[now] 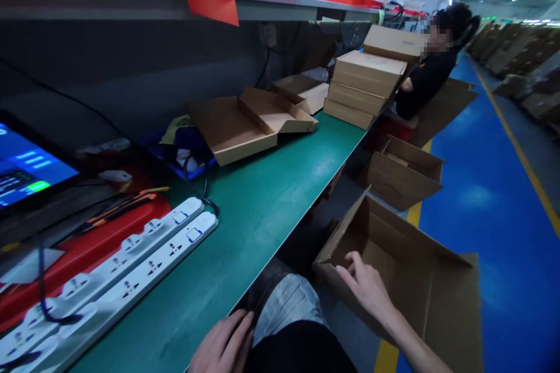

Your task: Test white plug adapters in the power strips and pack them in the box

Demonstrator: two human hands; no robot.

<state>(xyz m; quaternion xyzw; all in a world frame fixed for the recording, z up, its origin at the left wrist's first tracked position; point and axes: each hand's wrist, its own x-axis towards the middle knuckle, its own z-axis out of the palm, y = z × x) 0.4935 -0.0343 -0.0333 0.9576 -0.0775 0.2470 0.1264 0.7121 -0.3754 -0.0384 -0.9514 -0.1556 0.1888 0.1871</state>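
Note:
My left hand (225,342) lies at the front edge of the green tabletop (262,204), beside my lap, its fingers stretched out and holding nothing. Over the near side of a large open cardboard box (450,303) on the floor reaches my right hand (367,285). Its fingers are loosely bent and apart, with nothing visible in them. I cannot tell whether they touch the box wall. The box's flaps stand up and its visible inside is bare cardboard.
Two white power strips (153,268) lie on the table beside a lit screen (30,163) and a red tray (149,215). Open cartons (245,122) and stacked boxes (363,81) stand farther along. A person (431,81) sits beyond, near another floor carton (402,175).

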